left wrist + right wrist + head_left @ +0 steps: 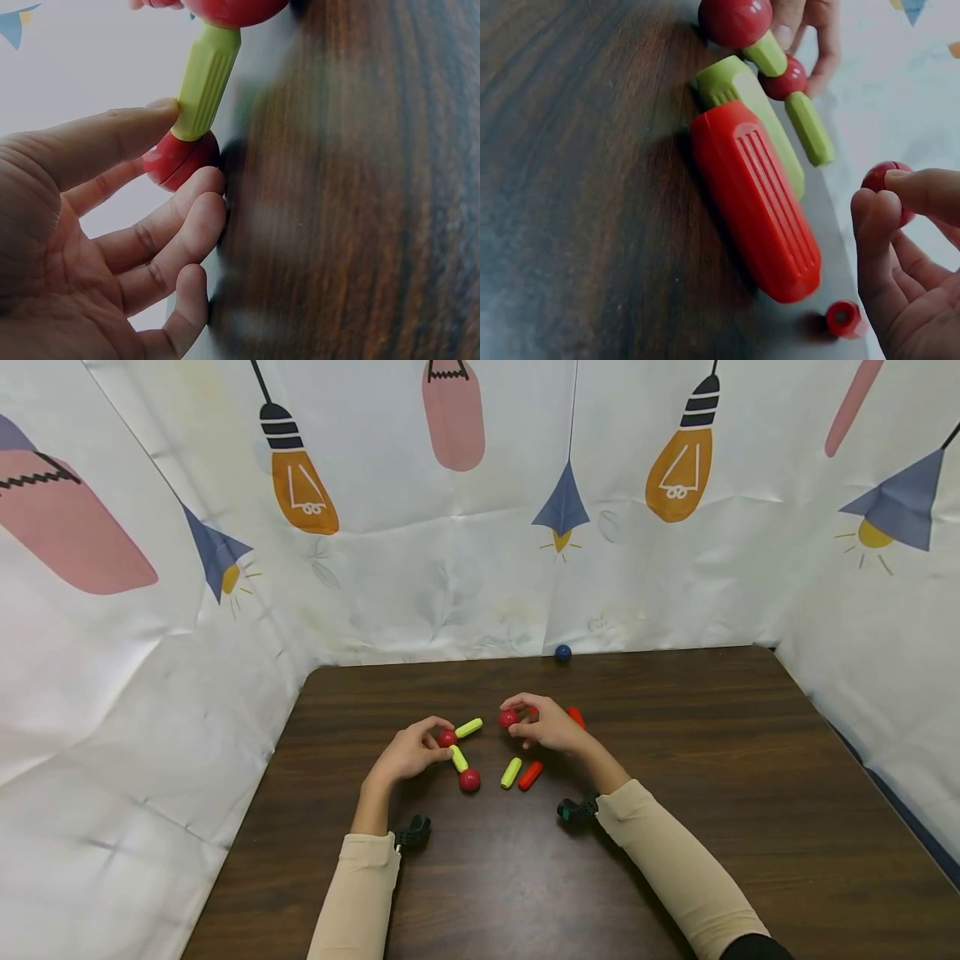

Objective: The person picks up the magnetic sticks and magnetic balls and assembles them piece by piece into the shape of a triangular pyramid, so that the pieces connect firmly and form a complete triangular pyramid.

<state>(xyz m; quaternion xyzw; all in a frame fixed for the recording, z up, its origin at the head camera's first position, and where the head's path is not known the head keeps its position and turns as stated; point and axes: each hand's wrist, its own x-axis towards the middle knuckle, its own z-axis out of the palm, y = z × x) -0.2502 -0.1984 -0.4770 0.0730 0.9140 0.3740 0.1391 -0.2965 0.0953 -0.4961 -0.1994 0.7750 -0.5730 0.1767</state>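
Note:
My left hand (408, 752) grips a chain of toy building pieces at its middle red ball (447, 737); in the left wrist view the thumb lies along a yellow-green stick (206, 82) joined to that ball. Another yellow-green stick (469, 727) sticks out from the same ball on the far side. At the chain's near end sits a second red ball (469, 780). To the right, my right hand (551, 727) pinches a separate red ball (889, 187) between thumb and fingers, apart from the chain.
A loose yellow-green stick (511, 773) and a red stick (530, 776) lie side by side between the hands. Another red stick (576, 717) is partly hidden behind the right hand. A blue ball (562, 653) rests at the table's far edge, by the patterned curtain (465, 585).

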